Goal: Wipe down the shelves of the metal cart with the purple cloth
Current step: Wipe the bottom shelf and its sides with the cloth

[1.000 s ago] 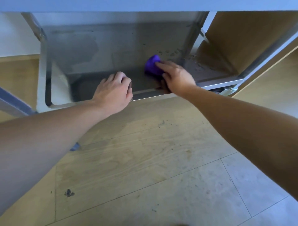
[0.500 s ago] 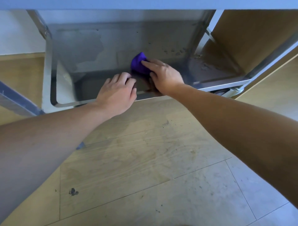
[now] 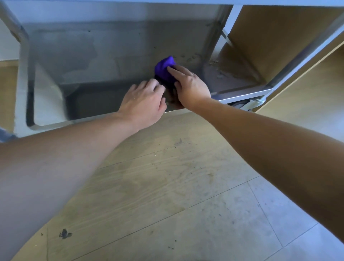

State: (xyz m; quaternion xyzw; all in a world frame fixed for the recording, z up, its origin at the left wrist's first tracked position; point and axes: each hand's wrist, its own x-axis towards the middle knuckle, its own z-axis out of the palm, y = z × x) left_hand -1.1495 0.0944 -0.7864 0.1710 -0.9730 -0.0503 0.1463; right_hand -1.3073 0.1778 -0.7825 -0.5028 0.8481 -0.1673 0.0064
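Note:
The metal cart's lowest shelf (image 3: 104, 61) fills the upper part of the head view, grey and streaked, with dirt specks near its right post. A bunched purple cloth (image 3: 164, 68) lies on the shelf right of centre. My right hand (image 3: 189, 87) presses on the cloth, fingers laid flat over it. Beside it on the left, my left hand (image 3: 144, 104) rests with curled fingers on the shelf's front rim (image 3: 55, 125), touching the right hand's side. The cloth's lower part is hidden under my fingers.
An upper shelf edge (image 3: 167, 1) runs across the top. Cart posts stand at left (image 3: 22, 48) and right (image 3: 214, 37). A caster wheel (image 3: 247, 105) sits under the right corner. Wooden panels (image 3: 275, 35) are at right. Worn wood and tile floor (image 3: 167, 186) lies below.
My right hand slid the purple cloth left along the shelf, then slightly back right. My left hand shifted along the front rim, closer to the right hand.

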